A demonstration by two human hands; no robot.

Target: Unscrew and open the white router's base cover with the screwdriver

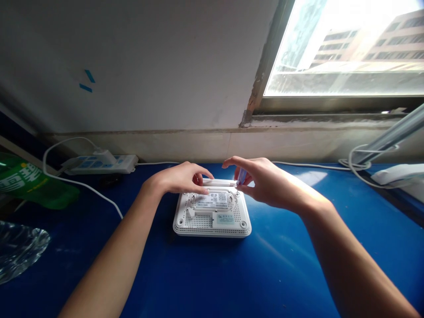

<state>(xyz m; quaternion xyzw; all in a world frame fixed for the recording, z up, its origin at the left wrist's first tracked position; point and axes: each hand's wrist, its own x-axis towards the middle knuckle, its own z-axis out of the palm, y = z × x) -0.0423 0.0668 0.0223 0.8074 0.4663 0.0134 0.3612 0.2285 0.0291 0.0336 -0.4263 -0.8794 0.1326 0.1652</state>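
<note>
A white router (203, 223) lies bottom side up on the blue table, showing its vent holes, printed labels and round corner recesses. My left hand (180, 177) grips the router at its far left part, the thumb on the underside beside the label and the index finger stretched along the far edge. Pinched in my right hand (270, 181) is a small screwdriver with a translucent purple handle (242, 176). It points down at the router's far right corner recess. The screwdriver's tip is too small to make out clearly.
A white power strip (127, 163) with a plugged-in cable lies at the back left. Beside it are a green bottle (49, 190) and a clear plastic bottle (21, 249). A metal post (391, 132) wrapped in white cable stands right, below the window (347, 84).
</note>
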